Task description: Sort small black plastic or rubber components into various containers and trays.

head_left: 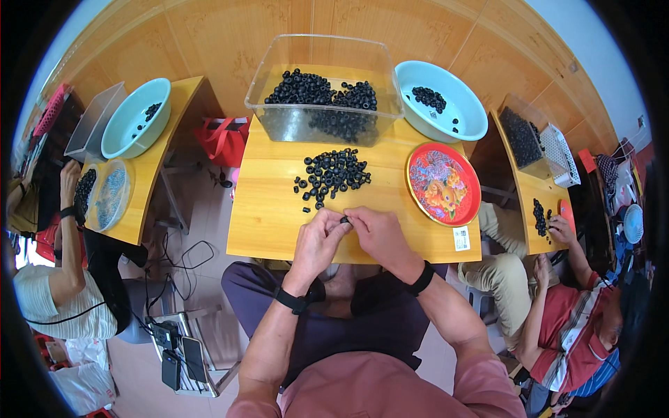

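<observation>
Close together at the near edge of the table (272, 223), my left hand (319, 240) and my right hand (378, 238) are both closed in a pinch. Between their fingertips is a small black round part (344, 220), mostly covered by the fingers. Just beyond my hands lies a loose heap of similar black ring-shaped parts (336, 174). A large clear plastic bin (282, 129) behind the heap holds many more of them. To the right of my hands sits a red round tray (477, 191) with a floral pattern; whether small pieces lie in it, I cannot tell.
A light-blue basin (474, 125) with some black parts stands at the back right. A white label (461, 238) is by the front right corner. Co-workers sit at side tables left (157, 174) and right (536, 233). A red bag (226, 143) and cables (191, 258) are at my left.
</observation>
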Action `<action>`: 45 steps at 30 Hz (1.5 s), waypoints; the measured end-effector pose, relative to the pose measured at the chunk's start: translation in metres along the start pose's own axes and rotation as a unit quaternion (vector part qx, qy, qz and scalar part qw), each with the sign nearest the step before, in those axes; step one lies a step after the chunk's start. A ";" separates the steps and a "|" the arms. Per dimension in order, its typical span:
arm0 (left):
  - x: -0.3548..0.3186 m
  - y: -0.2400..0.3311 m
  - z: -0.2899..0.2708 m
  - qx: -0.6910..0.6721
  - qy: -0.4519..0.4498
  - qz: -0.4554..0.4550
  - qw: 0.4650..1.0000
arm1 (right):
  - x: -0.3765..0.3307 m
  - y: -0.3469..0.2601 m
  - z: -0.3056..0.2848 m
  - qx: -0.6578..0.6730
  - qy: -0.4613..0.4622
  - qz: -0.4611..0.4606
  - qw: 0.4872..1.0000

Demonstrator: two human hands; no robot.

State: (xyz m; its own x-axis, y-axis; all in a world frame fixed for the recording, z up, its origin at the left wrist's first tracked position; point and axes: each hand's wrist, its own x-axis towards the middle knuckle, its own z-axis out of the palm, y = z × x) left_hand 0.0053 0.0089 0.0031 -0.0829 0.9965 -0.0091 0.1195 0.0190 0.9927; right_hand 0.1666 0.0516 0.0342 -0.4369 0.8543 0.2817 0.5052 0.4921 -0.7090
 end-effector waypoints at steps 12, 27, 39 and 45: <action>0.003 -0.018 0.001 -0.090 0.010 -0.031 0.995 | -0.017 -0.014 0.011 -0.007 0.051 -0.075 0.996; 0.008 -0.021 -0.004 -0.179 -0.023 -0.022 0.983 | -0.021 -0.003 0.023 -0.014 0.098 -0.120 0.988; 0.007 -0.014 -0.005 -0.004 -0.040 -0.013 0.999 | -0.005 0.007 0.000 0.083 0.041 0.010 0.996; 0.006 -0.019 -0.002 -0.033 -0.040 0.000 0.999 | 0.002 0.018 -0.007 0.173 -0.007 0.078 0.982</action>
State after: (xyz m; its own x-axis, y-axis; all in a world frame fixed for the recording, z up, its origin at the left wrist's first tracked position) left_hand 0.0003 0.0146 -0.0153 -0.0029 0.9999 -0.0168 0.0542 0.0170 0.9984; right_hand 0.1799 0.0633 0.0263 -0.3857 0.9110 0.1458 0.2853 0.2680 -0.9202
